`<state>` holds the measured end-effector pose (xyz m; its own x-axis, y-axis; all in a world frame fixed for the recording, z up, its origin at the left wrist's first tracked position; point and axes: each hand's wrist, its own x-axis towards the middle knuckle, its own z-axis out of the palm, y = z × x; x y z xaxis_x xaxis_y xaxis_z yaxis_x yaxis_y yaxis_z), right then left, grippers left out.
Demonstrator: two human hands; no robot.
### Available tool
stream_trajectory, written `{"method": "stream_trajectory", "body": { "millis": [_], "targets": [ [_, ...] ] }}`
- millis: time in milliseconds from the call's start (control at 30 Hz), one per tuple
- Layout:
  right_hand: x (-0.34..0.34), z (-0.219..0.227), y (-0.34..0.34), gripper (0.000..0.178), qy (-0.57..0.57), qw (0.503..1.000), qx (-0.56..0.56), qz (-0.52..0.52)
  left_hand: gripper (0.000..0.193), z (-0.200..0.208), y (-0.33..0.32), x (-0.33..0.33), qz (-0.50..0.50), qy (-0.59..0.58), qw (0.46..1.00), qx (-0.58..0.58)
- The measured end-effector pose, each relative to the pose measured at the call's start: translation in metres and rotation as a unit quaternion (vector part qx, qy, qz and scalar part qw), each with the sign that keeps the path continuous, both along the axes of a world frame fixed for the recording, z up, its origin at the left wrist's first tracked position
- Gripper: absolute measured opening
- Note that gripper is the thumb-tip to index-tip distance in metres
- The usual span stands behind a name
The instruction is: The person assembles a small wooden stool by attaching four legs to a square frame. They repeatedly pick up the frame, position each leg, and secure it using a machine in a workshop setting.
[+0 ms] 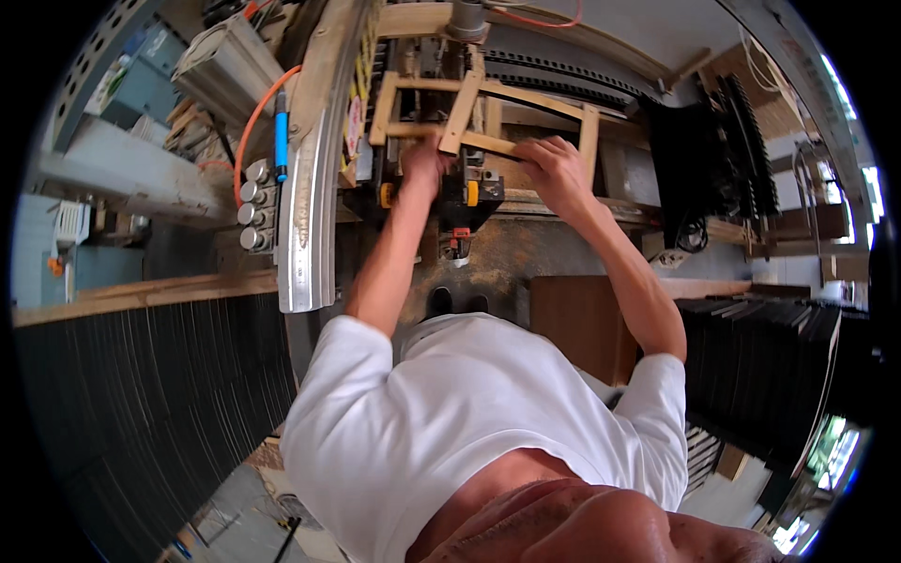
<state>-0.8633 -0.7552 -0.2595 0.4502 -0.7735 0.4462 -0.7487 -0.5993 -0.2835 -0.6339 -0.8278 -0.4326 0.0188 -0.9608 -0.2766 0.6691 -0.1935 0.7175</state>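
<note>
A light wooden frame (462,114) of several joined slats lies across a dark machine bed at the top of the head view. My right hand (560,176) grips its near rail, right of the middle slat, with fingers curled over the wood. Close to the middle slat's near end, my left hand (424,169) is closed against the near rail. Its fingers are slightly blurred, and what they hold is hidden. Yellow round knobs (472,193) and a small red-and-black part (458,240) sit on the machine just below the hands.
A metal-edged rail (308,216) runs along the left, with round silver buttons (251,216), an orange hose (247,141) and a blue air tool or pen-like cylinder (281,141) beside it. Dark stacked panels (160,394) stand left; a brown board (577,324) and black cloth (690,155) are right.
</note>
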Motion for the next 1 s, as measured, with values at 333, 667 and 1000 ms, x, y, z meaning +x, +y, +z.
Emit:
{"method": "stream_trajectory", "body": {
  "millis": [333, 667, 1000],
  "targets": [
    [0.109, -0.102, -0.153, 0.024, 0.002, 0.990, -0.026, 0.140, 0.022, 0.042, 0.269, 0.005, 0.080, -0.076, 0.986, 0.122],
    [0.117, -0.113, -0.232, 0.027, 0.076, 0.990, -0.045, 0.108, 0.025, 0.016, 0.372, -0.016, 0.283, -0.051, 0.932, 0.219],
    [0.115, -0.114, -0.255, 0.025, 0.070, 0.986, -0.072, 0.135, 0.030, -0.046, 0.403, -0.005, 0.401, -0.060, 0.865, 0.295]
  ]
}}
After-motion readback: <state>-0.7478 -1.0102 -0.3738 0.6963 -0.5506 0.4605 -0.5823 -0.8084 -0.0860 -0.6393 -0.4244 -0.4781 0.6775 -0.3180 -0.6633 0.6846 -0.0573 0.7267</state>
